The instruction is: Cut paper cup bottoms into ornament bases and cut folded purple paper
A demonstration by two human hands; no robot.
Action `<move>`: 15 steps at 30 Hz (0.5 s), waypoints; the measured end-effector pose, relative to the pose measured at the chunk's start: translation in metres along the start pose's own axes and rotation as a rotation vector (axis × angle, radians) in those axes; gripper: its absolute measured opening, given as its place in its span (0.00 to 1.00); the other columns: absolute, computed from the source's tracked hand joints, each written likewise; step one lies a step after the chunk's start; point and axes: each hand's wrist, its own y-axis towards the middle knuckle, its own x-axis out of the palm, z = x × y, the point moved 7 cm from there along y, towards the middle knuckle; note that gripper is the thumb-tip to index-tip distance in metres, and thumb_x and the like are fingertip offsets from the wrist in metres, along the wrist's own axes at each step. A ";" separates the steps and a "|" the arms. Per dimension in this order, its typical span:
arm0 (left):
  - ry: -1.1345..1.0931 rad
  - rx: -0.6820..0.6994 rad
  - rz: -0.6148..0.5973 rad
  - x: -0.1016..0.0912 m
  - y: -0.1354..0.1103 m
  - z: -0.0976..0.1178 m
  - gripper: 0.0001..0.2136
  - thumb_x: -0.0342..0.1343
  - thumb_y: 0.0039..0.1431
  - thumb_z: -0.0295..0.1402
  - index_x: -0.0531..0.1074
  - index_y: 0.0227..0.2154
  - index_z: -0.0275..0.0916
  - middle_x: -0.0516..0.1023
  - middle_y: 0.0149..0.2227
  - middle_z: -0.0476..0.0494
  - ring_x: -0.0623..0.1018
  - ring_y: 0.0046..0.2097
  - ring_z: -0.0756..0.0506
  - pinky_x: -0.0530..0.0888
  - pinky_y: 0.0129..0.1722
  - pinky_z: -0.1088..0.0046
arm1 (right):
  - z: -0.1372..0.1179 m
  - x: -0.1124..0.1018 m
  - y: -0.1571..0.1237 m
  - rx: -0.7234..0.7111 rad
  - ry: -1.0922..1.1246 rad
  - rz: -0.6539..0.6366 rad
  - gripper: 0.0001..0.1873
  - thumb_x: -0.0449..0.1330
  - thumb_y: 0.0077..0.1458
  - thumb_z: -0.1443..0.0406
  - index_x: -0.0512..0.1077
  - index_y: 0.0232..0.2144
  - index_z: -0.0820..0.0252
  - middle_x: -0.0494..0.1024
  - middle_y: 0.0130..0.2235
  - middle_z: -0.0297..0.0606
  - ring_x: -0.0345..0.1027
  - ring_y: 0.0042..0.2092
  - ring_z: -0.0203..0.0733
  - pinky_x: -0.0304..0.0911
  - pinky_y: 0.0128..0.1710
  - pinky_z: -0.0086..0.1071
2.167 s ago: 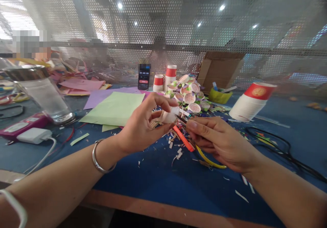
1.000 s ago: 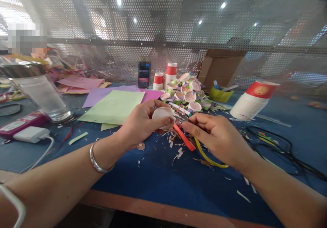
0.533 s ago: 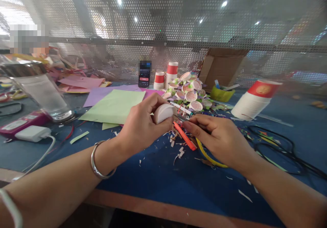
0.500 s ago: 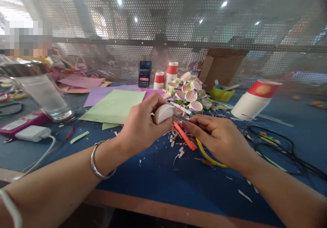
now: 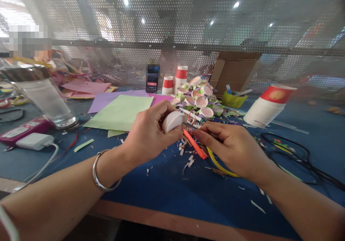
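Near edge of the blue table (image 5: 167,194) is mostly bare below my wrists, only paper scraps (image 5: 188,162) there; I read that strip as passable; ahead, the heap of cut cup discs (image 5: 201,99) sits just beyond both hands; left is blocked by the glass jar (image 5: 44,97), white charger (image 5: 35,141) and its cable; right, the tipped cup stack (image 5: 265,106) and black cords (image 5: 293,154) crowd the surface; mesh screen (image 5: 172,36) closes off the far side.
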 end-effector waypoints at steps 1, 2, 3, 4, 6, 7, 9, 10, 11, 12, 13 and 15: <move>-0.002 0.000 -0.002 0.000 0.000 0.000 0.07 0.62 0.52 0.31 0.71 0.33 0.38 0.74 0.27 0.51 0.70 0.26 0.52 0.67 0.24 0.77 | 0.000 0.000 0.000 -0.003 -0.001 0.002 0.23 0.53 0.66 0.49 0.69 0.25 0.57 0.66 0.24 0.31 0.58 0.27 0.36 0.52 0.26 0.32; -0.002 -0.001 -0.003 0.000 0.000 0.000 0.07 0.62 0.52 0.31 0.71 0.33 0.38 0.74 0.26 0.51 0.70 0.26 0.52 0.67 0.24 0.77 | 0.000 0.000 0.001 -0.004 -0.002 0.003 0.24 0.53 0.66 0.49 0.69 0.25 0.57 0.66 0.24 0.31 0.58 0.27 0.36 0.52 0.27 0.32; 0.000 -0.002 -0.005 0.000 0.000 0.000 0.07 0.62 0.52 0.31 0.71 0.33 0.38 0.74 0.26 0.51 0.70 0.26 0.52 0.67 0.24 0.77 | 0.000 0.000 0.001 -0.006 -0.003 0.004 0.24 0.53 0.66 0.49 0.69 0.25 0.57 0.66 0.24 0.31 0.58 0.27 0.36 0.53 0.27 0.32; 0.004 -0.001 -0.005 0.000 0.000 0.000 0.07 0.62 0.52 0.31 0.71 0.33 0.38 0.75 0.27 0.51 0.70 0.26 0.52 0.67 0.24 0.77 | -0.001 0.000 0.001 -0.006 -0.005 0.002 0.24 0.53 0.66 0.49 0.69 0.25 0.57 0.66 0.24 0.32 0.58 0.27 0.36 0.53 0.27 0.32; 0.019 0.003 -0.004 0.000 -0.001 0.000 0.07 0.62 0.53 0.32 0.71 0.34 0.38 0.75 0.27 0.51 0.70 0.27 0.52 0.67 0.25 0.76 | -0.001 0.000 0.001 -0.001 -0.008 -0.002 0.24 0.53 0.66 0.48 0.69 0.25 0.57 0.66 0.24 0.31 0.58 0.27 0.36 0.52 0.26 0.32; 0.027 0.005 -0.005 0.000 -0.001 0.000 0.07 0.62 0.53 0.32 0.71 0.34 0.38 0.75 0.28 0.51 0.71 0.27 0.51 0.68 0.25 0.76 | -0.001 0.000 0.001 0.006 -0.009 -0.002 0.24 0.53 0.66 0.48 0.69 0.25 0.57 0.66 0.24 0.31 0.57 0.26 0.36 0.52 0.26 0.32; 0.027 0.015 -0.006 0.000 -0.001 -0.001 0.08 0.62 0.54 0.31 0.72 0.37 0.38 0.76 0.29 0.50 0.71 0.28 0.51 0.68 0.26 0.76 | 0.000 0.000 0.000 0.018 -0.020 0.008 0.24 0.53 0.66 0.48 0.68 0.25 0.57 0.65 0.23 0.31 0.57 0.25 0.35 0.51 0.25 0.32; 0.013 0.018 -0.009 0.001 -0.002 -0.002 0.10 0.62 0.54 0.31 0.72 0.40 0.39 0.76 0.29 0.50 0.72 0.28 0.51 0.68 0.26 0.76 | 0.000 -0.001 0.000 0.020 -0.035 0.022 0.24 0.53 0.65 0.48 0.68 0.24 0.57 0.64 0.22 0.30 0.56 0.25 0.35 0.51 0.24 0.31; -0.011 0.019 -0.014 0.001 -0.002 -0.002 0.13 0.62 0.55 0.31 0.72 0.43 0.39 0.76 0.30 0.51 0.72 0.28 0.51 0.69 0.26 0.76 | 0.000 -0.002 -0.001 0.017 -0.055 0.041 0.24 0.53 0.65 0.48 0.68 0.24 0.57 0.64 0.21 0.30 0.56 0.24 0.34 0.51 0.24 0.31; -0.045 0.012 -0.023 0.002 -0.002 -0.004 0.15 0.63 0.55 0.32 0.71 0.46 0.40 0.76 0.30 0.51 0.72 0.27 0.51 0.69 0.25 0.77 | -0.001 -0.004 -0.001 0.007 -0.083 0.065 0.24 0.53 0.65 0.49 0.68 0.24 0.57 0.64 0.21 0.30 0.56 0.23 0.34 0.50 0.23 0.31; -0.091 -0.006 -0.039 0.004 -0.001 -0.005 0.17 0.64 0.55 0.32 0.71 0.48 0.40 0.76 0.29 0.51 0.72 0.27 0.51 0.69 0.24 0.77 | -0.001 -0.006 -0.001 -0.006 -0.117 0.090 0.24 0.53 0.65 0.49 0.68 0.24 0.57 0.64 0.20 0.30 0.56 0.23 0.34 0.50 0.23 0.31; -0.232 -0.076 -0.085 0.007 0.000 -0.010 0.17 0.64 0.56 0.34 0.71 0.48 0.39 0.77 0.31 0.48 0.73 0.28 0.51 0.70 0.24 0.77 | -0.003 -0.009 -0.002 -0.041 -0.189 0.143 0.23 0.54 0.65 0.50 0.68 0.24 0.57 0.65 0.19 0.29 0.56 0.21 0.33 0.50 0.23 0.30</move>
